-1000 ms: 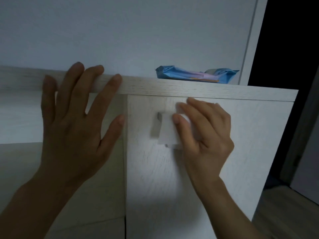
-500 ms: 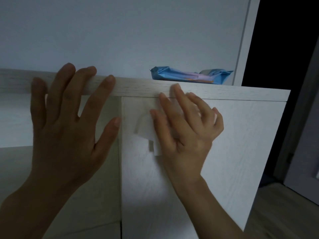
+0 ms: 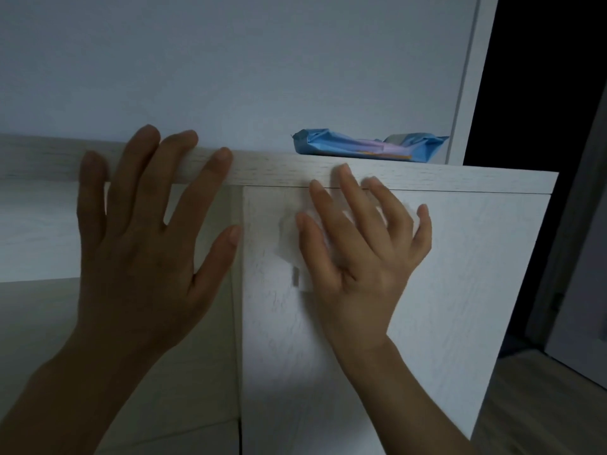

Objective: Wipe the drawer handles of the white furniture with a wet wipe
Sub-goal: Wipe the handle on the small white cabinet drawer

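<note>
Left hand: the left hand (image 3: 138,257) fills the left-centre of the frame, seen from its back, fingers straight and spread wide, holding nothing; the fingertips overlap the front edge of the top board (image 3: 460,180), the thumb points towards the drawer's left edge, and the forearm runs down to the lower-left corner
Right hand: the right hand (image 3: 358,267) sits in the centre, fingers fanned out and pointing up, palm flat against the wet wipe; the middle fingertip reaches the seam under the top board
Wet wipe: the wet wipe (image 3: 287,234) is a pale sheet pressed against the drawer front under the right hand, its crumpled edge showing left of the thumb
Handle: the drawer handle (image 3: 296,276) is almost wholly covered by wipe and hand; only a small grey end shows just left of the thumb's base
Drawer front: the drawer front (image 3: 460,274) is white with a faint wood grain, filling the centre and right of the frame
Pack: a blue wipes pack (image 3: 361,146) lies flat on the top board, upper right of centre, with a lilac and orange patch; its print is too blurred to read
Background: a plain pale wall (image 3: 230,60) across the top, a white door frame (image 3: 466,77) at upper right, wooden floor (image 3: 532,405) at lower right
</note>
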A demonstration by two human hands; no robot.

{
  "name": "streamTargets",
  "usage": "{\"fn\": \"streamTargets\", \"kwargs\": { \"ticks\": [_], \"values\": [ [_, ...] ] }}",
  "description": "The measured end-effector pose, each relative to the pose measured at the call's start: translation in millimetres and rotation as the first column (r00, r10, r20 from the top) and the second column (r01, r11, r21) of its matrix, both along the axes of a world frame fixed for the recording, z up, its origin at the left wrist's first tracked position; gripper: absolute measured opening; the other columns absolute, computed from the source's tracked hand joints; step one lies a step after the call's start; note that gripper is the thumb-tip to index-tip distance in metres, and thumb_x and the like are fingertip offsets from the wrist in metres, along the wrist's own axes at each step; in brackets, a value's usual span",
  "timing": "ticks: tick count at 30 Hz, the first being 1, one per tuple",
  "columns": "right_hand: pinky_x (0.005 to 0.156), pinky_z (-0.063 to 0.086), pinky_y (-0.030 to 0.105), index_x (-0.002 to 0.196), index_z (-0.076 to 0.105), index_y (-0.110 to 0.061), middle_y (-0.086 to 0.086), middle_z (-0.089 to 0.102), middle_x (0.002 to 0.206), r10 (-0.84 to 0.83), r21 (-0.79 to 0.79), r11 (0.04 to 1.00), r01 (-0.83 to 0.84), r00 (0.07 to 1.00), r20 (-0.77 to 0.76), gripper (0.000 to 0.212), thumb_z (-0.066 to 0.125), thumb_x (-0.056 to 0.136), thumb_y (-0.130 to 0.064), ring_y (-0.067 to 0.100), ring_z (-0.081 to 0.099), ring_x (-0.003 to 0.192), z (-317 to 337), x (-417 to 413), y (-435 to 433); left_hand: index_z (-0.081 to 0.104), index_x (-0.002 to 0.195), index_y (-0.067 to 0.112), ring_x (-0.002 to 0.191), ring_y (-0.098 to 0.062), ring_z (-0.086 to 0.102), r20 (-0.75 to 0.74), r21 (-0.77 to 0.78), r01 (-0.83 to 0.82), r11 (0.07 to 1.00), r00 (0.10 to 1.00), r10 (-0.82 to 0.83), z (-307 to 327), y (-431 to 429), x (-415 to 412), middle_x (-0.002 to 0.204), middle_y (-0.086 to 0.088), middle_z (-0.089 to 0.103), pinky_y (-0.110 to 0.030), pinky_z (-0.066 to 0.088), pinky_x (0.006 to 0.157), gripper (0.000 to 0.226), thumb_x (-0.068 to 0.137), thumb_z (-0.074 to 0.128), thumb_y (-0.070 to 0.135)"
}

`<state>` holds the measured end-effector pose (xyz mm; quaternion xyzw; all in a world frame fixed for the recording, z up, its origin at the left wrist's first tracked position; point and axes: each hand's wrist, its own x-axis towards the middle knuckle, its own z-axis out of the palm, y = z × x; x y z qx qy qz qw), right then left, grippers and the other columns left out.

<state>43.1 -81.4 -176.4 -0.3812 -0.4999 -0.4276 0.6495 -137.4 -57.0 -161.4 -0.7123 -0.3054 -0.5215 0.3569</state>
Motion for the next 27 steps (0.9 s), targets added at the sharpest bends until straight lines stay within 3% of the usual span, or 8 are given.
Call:
{"fn": "streamTargets", "kwargs": {
  "ticks": [11,18,23,27],
  "values": [
    [0.114,0.016,0.05,0.123,0.056,-0.03,0.0,0.055,0.13,-0.006,-0.018,1.0,0.006,1.0,0.011,0.028,0.044,0.1,-0.04,0.023,0.045,0.127,-8,0,-2,0.04,0.147,0.006,0.142,-0.039,0.024,0.016,0.027,-0.033,0.999,0.999,0.032,0,-1,2,0.148,-0.025,0.04,-0.067,0.022,0.111,0.053,0.105,0.033,0.039],
    [0.114,0.017,0.053,0.121,0.058,-0.029,0.001,0.056,0.129,-0.017,-0.028,0.999,0.018,1.0,0.018,0.028,0.044,0.1,-0.042,0.024,0.046,0.127,-7,-1,-2,0.042,0.146,0.006,0.141,-0.039,0.026,0.02,0.035,-0.026,0.999,0.999,0.026,1,-1,2,0.147,-0.025,0.041,-0.067,0.023,0.11,0.052,0.104,0.035,0.037],
    [0.111,0.018,0.054,0.109,0.069,-0.026,0.002,0.066,0.121,-0.037,0.002,0.999,0.037,0.999,0.01,0.028,0.048,0.098,-0.041,0.022,0.051,0.121,3,-3,4,0.039,0.147,0.008,0.142,-0.038,0.025,0.019,0.022,-0.023,0.999,1.0,0.022,1,-2,1,0.148,-0.024,0.04,-0.066,0.02,0.112,0.053,0.104,0.033,0.039],
    [0.112,0.018,0.056,0.114,0.059,-0.029,0.001,0.059,0.125,-0.083,0.019,0.996,0.082,0.994,0.069,0.018,0.052,0.099,-0.036,0.024,0.049,0.123,-9,-1,3,0.038,0.147,0.009,0.143,-0.038,0.024,0.004,0.015,-0.024,1.0,1.0,0.024,1,-1,0,0.149,-0.022,0.038,-0.068,0.022,0.11,0.053,0.104,0.031,0.04]
  ]
}}
